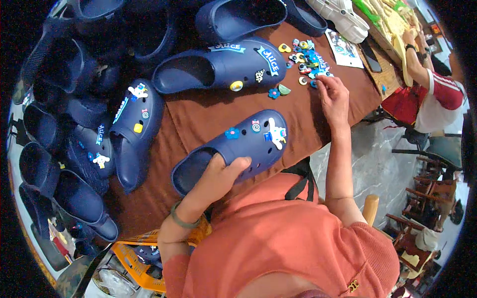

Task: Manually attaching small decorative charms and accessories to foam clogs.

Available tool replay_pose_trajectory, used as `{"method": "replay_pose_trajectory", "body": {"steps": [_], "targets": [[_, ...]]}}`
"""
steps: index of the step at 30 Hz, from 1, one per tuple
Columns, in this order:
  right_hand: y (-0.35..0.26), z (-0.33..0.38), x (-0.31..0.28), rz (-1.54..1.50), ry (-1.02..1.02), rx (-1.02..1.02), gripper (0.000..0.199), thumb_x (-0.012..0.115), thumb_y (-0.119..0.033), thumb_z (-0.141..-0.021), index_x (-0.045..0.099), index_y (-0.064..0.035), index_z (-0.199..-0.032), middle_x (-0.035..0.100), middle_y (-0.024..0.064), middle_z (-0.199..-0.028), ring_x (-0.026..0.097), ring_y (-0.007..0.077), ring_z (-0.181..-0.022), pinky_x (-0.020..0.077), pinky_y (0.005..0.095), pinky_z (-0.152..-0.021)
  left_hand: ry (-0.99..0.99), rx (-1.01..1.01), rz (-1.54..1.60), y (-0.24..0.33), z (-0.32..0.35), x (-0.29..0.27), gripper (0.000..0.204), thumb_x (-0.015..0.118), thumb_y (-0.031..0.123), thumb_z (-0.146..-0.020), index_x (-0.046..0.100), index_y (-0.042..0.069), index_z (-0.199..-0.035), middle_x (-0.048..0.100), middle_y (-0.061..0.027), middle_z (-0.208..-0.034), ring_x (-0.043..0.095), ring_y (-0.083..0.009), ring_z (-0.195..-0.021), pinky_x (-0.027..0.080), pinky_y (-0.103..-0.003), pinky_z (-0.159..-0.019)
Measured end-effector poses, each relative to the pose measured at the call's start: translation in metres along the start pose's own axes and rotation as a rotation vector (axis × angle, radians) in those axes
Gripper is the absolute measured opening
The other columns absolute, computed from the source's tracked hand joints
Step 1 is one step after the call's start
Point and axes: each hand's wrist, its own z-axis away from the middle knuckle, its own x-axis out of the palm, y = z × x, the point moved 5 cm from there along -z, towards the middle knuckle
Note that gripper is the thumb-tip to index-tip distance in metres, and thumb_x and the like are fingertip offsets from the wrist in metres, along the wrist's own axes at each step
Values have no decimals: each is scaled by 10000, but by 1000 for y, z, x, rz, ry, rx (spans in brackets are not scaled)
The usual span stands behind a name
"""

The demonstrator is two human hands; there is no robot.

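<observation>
My left hand (218, 174) grips a navy blue clog (198, 161), its fingers inside the opening and its thumb on top. On this clog's upper sit a blue flower charm (231, 132), a candy-swirl charm (256, 126) and a white long-eared character charm (276, 133). Bare holes show around them. My right hand (335, 97) is at the edge of a pile of small shoe charms (308, 58), thumb and fingertips pinched beside a blue charm (313, 84). What lies between those fingertips is too small to make out. A green half-round charm (284, 90) lies left of the pile.
Another decorated navy clog (223, 67) lies beyond on the brown cloth (308, 116). More navy clogs (136, 136) crowd the left side. At the back right are a printed card (344, 48), a phone (369, 56), white shoes (340, 17) and another person's arm (422, 72). An orange crate (136, 265) stands below.
</observation>
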Motion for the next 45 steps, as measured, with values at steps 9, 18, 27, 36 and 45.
{"method": "replay_pose_trajectory", "body": {"steps": [9, 18, 27, 36, 45], "targets": [[21, 13, 16, 146, -17, -78, 183, 709, -152, -826, 658, -46, -966, 627, 140, -902, 601, 318, -855, 476, 411, -748, 282, 170, 86, 9, 6, -27, 306, 541, 195, -906, 644, -32, -1084, 666, -123, -1054, 618, -190, -993, 486, -340, -875], [-17, 42, 8, -530, -168, 362, 227, 682, -29, -851, 654, 9, -1073, 679, 29, -989, 615, 94, -915, 491, 244, -829, 240, 197, -286, -7, 3, -14, 334, 487, 248, -960, 612, -57, -1016, 653, -158, -873, 623, -240, -854, 464, -347, -793], [-111, 78, 24, -639, -240, -65, 178, 744, 40, -736, 676, 6, -898, 664, 125, -933, 653, 227, -871, 527, 307, -764, 324, 819, -689, 5, 8, -7, 263, 455, 122, -962, 591, 12, -1157, 643, -224, -1054, 635, -355, -918, 476, -404, -851], [-127, 90, 33, -499, -212, -368, 252, 769, 41, -693, 692, -12, -926, 644, 110, -923, 637, 249, -814, 525, 324, -694, 220, 280, -174, 1, -2, -9, 344, 417, 227, -998, 582, -68, -1054, 645, -188, -920, 635, -288, -881, 472, -365, -804], [-131, 91, 17, -118, -453, -513, 413, 639, -10, -680, 676, -112, -1079, 622, 36, -1093, 560, 255, -1042, 399, 472, -924, 294, 228, -341, -5, -5, -7, 382, 519, 294, -956, 634, -70, -956, 666, -236, -860, 675, -329, -847, 492, -399, -722]]}}
